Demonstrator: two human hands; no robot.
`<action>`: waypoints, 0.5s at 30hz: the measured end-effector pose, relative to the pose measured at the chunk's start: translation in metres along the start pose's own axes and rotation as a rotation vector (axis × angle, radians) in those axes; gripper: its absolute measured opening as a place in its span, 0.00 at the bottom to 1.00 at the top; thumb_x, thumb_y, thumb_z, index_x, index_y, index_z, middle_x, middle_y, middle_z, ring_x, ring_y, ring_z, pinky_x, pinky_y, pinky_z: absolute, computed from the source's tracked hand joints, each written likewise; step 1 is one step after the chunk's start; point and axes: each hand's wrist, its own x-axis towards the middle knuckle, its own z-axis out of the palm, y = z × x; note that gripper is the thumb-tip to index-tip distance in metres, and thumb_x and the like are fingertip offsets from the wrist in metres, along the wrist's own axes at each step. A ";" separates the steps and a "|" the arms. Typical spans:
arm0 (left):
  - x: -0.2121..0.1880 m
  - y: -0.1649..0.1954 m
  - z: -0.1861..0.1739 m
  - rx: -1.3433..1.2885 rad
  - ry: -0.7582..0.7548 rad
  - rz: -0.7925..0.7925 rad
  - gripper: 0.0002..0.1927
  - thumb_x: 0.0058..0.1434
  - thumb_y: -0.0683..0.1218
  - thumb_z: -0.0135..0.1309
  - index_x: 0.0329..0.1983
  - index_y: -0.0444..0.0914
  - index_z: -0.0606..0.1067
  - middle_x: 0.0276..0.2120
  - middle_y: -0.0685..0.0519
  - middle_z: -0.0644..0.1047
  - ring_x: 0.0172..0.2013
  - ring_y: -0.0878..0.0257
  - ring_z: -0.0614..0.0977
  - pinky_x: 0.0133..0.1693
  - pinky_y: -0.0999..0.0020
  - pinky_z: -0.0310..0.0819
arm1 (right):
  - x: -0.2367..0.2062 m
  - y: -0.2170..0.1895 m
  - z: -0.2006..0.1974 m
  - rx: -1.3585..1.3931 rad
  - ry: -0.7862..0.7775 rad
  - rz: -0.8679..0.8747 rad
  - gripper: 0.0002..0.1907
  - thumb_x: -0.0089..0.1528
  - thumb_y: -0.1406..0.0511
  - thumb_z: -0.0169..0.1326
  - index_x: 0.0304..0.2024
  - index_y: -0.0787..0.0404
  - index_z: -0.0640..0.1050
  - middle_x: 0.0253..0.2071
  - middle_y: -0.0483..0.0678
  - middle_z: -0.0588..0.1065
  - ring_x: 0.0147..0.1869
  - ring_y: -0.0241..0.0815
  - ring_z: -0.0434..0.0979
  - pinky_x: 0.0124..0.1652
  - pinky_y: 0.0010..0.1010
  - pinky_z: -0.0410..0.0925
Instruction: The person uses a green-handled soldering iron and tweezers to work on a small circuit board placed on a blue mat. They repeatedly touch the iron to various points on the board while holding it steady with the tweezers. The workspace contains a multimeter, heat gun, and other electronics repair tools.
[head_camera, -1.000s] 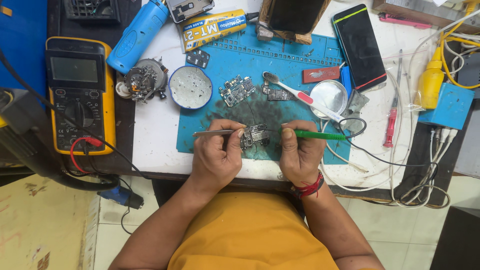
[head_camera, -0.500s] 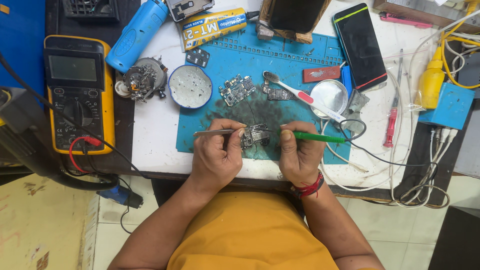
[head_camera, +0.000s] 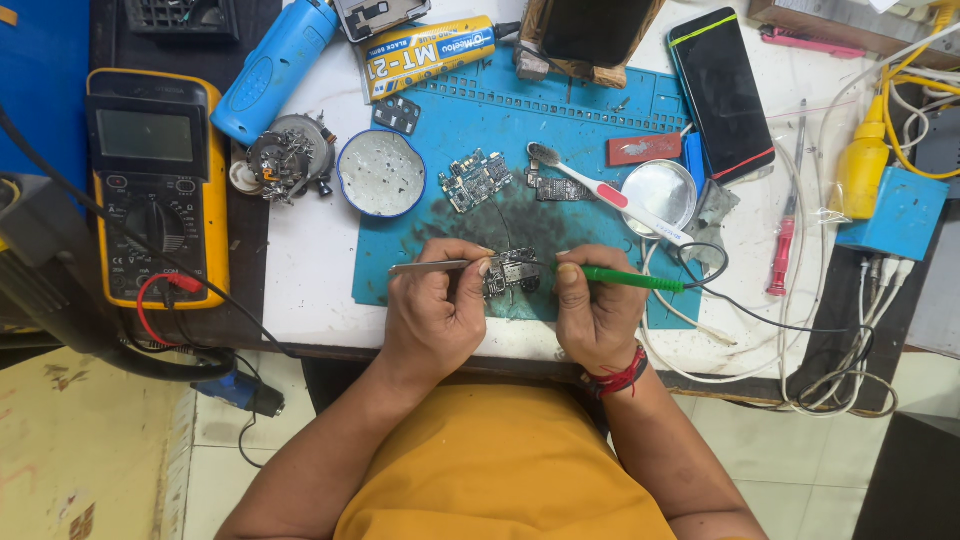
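Steel tweezers (head_camera: 430, 266) stay pinched in your left hand (head_camera: 437, 312), and your right hand (head_camera: 597, 315) keeps gripping the green-handled soldering iron (head_camera: 625, 279). Nothing has shifted: both tips meet the small circuit board (head_camera: 512, 270) on the blue mat (head_camera: 440, 140).

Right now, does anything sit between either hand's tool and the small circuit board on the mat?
Nothing visible does. The left hand holds tweezers and the right hand a green-handled tool; both tips meet the circuit board directly.
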 end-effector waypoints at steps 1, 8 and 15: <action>0.001 0.000 0.000 0.005 0.005 0.005 0.02 0.67 0.36 0.55 0.40 0.33 0.74 0.36 0.48 0.81 0.27 0.58 0.83 0.29 0.65 0.74 | 0.001 0.001 0.000 -0.001 -0.001 0.001 0.06 0.73 0.68 0.52 0.48 0.66 0.73 0.31 0.44 0.74 0.31 0.31 0.72 0.33 0.22 0.64; 0.000 -0.001 0.002 0.009 -0.001 -0.020 0.02 0.67 0.36 0.55 0.40 0.33 0.74 0.35 0.48 0.81 0.27 0.58 0.83 0.29 0.65 0.74 | -0.001 0.003 -0.002 0.009 -0.004 0.021 0.06 0.73 0.68 0.52 0.48 0.67 0.73 0.31 0.44 0.74 0.31 0.31 0.71 0.33 0.22 0.63; 0.007 0.003 0.005 -0.015 -0.007 -0.064 0.01 0.67 0.37 0.55 0.40 0.33 0.75 0.33 0.48 0.80 0.25 0.60 0.82 0.28 0.66 0.74 | 0.003 0.008 -0.003 0.065 0.014 0.024 0.06 0.73 0.68 0.51 0.50 0.66 0.73 0.33 0.44 0.74 0.33 0.31 0.71 0.34 0.21 0.63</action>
